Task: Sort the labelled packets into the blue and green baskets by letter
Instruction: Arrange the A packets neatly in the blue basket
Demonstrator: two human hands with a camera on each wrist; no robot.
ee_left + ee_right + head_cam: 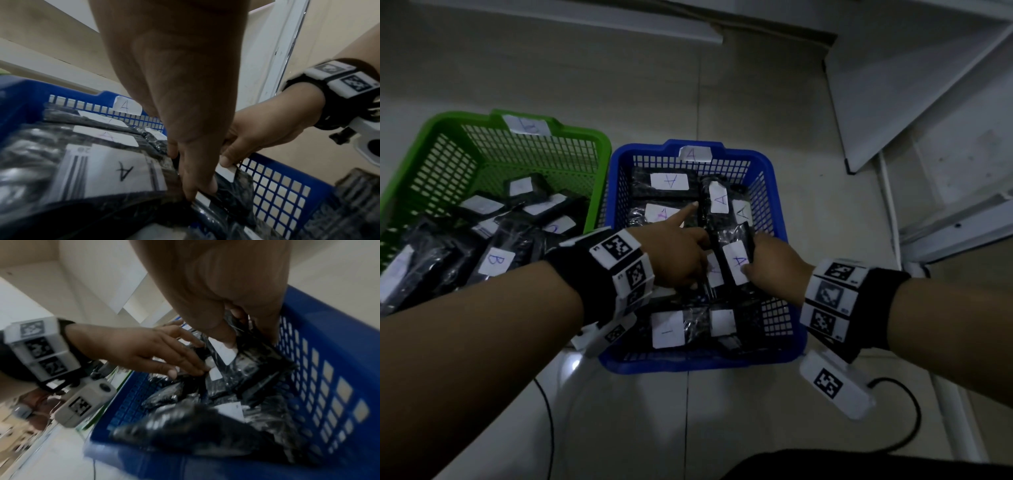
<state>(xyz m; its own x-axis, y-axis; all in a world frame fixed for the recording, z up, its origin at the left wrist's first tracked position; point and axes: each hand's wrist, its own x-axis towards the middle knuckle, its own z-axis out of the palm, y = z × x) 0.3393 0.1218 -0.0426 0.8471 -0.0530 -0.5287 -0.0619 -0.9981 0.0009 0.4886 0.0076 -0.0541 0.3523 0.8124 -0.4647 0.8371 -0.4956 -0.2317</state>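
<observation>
The blue basket, tagged A, holds several black packets with white A labels. Beside it on the left, the green basket, tagged B, holds several packets, at least one of them labelled B. My right hand grips one A packet standing on edge in the blue basket, with the thumb on its label. My left hand reaches into the same basket with straight fingers touching the packets beside it and the index finger stretched forward. The left wrist view shows the left fingers pressing down next to the held packet.
Both baskets sit on a pale tiled floor. A black cable loops on the floor at the lower right. White shelving and a leaning board stand to the right of the blue basket.
</observation>
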